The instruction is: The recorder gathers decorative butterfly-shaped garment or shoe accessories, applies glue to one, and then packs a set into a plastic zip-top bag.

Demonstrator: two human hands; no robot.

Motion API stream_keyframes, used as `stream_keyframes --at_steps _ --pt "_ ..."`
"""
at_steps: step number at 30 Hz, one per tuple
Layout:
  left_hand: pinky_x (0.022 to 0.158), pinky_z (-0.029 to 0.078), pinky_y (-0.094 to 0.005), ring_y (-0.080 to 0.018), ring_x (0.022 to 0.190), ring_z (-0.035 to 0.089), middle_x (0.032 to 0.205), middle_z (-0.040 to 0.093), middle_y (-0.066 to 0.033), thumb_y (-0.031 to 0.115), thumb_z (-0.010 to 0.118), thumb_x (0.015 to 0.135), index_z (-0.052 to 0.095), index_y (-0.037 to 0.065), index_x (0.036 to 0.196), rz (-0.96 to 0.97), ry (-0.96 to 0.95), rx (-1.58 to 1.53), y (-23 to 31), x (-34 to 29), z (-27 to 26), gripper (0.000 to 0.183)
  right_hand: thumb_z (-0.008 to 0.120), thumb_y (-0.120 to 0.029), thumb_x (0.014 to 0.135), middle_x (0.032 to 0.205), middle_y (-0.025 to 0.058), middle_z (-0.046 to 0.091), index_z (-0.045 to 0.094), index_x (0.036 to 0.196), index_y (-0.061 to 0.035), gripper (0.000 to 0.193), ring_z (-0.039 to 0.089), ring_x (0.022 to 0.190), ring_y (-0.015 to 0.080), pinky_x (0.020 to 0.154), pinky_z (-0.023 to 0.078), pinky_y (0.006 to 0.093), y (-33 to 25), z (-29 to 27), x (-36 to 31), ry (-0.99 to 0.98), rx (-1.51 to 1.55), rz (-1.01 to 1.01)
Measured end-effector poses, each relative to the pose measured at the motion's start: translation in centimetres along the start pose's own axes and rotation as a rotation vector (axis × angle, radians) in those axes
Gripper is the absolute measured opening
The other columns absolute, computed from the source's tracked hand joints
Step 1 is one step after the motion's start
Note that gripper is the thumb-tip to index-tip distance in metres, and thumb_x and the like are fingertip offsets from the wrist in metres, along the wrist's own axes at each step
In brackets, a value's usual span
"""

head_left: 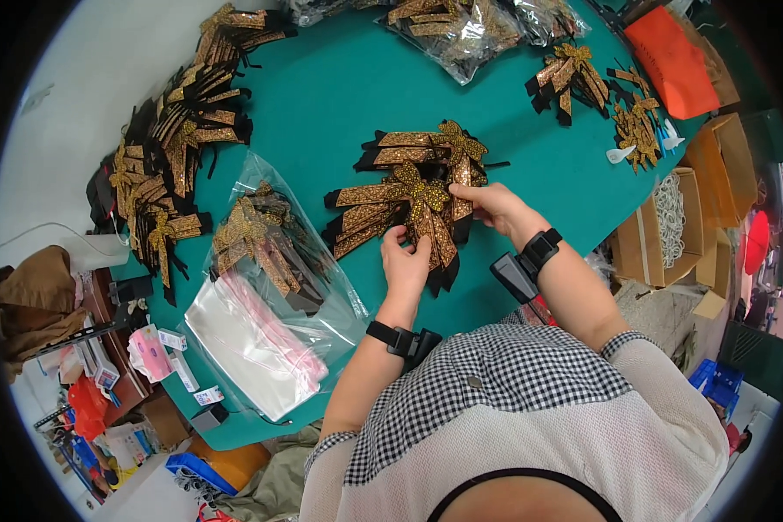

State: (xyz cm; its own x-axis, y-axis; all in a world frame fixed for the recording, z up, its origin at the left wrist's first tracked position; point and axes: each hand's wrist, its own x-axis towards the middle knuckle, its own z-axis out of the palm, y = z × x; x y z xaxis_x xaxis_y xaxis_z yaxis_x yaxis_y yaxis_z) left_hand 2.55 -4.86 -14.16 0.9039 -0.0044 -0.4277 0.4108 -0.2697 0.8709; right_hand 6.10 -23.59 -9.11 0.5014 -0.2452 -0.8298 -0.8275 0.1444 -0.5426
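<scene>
On the green table (pixel 322 96), we have a gold and black bow (pixel 422 198) between our hands, partly overlapping a second bow (pixel 409 148) just beyond it. Our left hand (pixel 405 265) sits at its near edge, thumb and forefinger slightly apart, while our right hand (pixel 494 209) lays one fingertip on its right side, the others curled; we cannot tell whether either hand pinches it. To the left, we see a clear bag (pixel 344 294).

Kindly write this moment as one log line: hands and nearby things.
left hand: touching nearer gold-black bow, lower edge | right hand: at its right side | left of bow: clear plastic packaging | surface: green table
</scene>
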Motion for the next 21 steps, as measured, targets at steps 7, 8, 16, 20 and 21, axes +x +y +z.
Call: stream_keyframes --at_steps 7,8,16,20,21 --pt "0.072 0.048 -0.0301 -0.0217 0.087 0.056 0.109 0.047 -0.0163 0.019 0.066 0.074 0.043 -0.005 0.114 0.011 0.002 0.017 1.3 -0.3 0.0 0.052 0.074 -0.032 0.069 0.085 0.0051 0.058 0.058 0.087 -0.0052 0.035 0.051 0.075 0.015 0.067 0.04 0.029 0.4 1.0 -0.7 -0.077 0.228 -0.014" --pt "0.069 0.048 -0.0286 -0.0203 0.086 0.057 0.107 0.049 -0.0164 0.018 0.068 0.074 0.043 -0.006 0.114 0.02 0.012 0.022 1.3 -0.3 0.0 0.052 0.072 -0.029 0.071 0.088 0.0064 0.058 0.056 0.091 -0.0028 0.036 0.053 0.079 0.0163 0.071 0.041 0.0299 0.4 1.1 -1.0 -0.12 0.295 -0.093" --pt "0.071 0.047 -0.0289 -0.0215 0.087 0.057 0.107 0.049 -0.0164 0.019 0.068 0.073 0.045 -0.004 0.114 0.033 0.035 0.121 2.4 -0.9 -0.2 0.053 0.066 -0.021 0.076 0.109 0.0139 0.052 0.041 0.113 0.0064 0.052 0.05 0.101 0.0208 0.086 0.04 0.0339 0.7 -2.3 0.0 -0.042 0.386 -0.485" --pt "0.077 0.045 -0.0301 -0.0221 0.095 0.053 0.112 0.047 -0.0171 0.02 0.069 0.074 0.045 -0.002 0.115 0.175 0.198 0.288 4.1 -2.5 -0.9 0.053 0.065 -0.018 0.078 0.108 0.0123 0.052 0.039 0.115 0.0053 0.05 0.051 0.099 0.0175 0.085 0.042 0.0321 0.2 -4.5 -2.2 -0.087 0.499 -0.545" --pt "0.077 0.045 -0.0301 -0.0221 0.095 0.053 0.112 0.047 -0.0171 0.02 0.069 0.074 0.045 -0.002 0.115 0.177 0.198 0.288 5.0 -2.8 -1.1 0.053 0.065 -0.018 0.078 0.108 0.0123 0.052 0.039 0.115 0.0053 0.05 0.051 0.099 0.0175 0.085 0.042 0.0321 0.1 -4.7 -2.9 -0.087 0.5 -0.547"
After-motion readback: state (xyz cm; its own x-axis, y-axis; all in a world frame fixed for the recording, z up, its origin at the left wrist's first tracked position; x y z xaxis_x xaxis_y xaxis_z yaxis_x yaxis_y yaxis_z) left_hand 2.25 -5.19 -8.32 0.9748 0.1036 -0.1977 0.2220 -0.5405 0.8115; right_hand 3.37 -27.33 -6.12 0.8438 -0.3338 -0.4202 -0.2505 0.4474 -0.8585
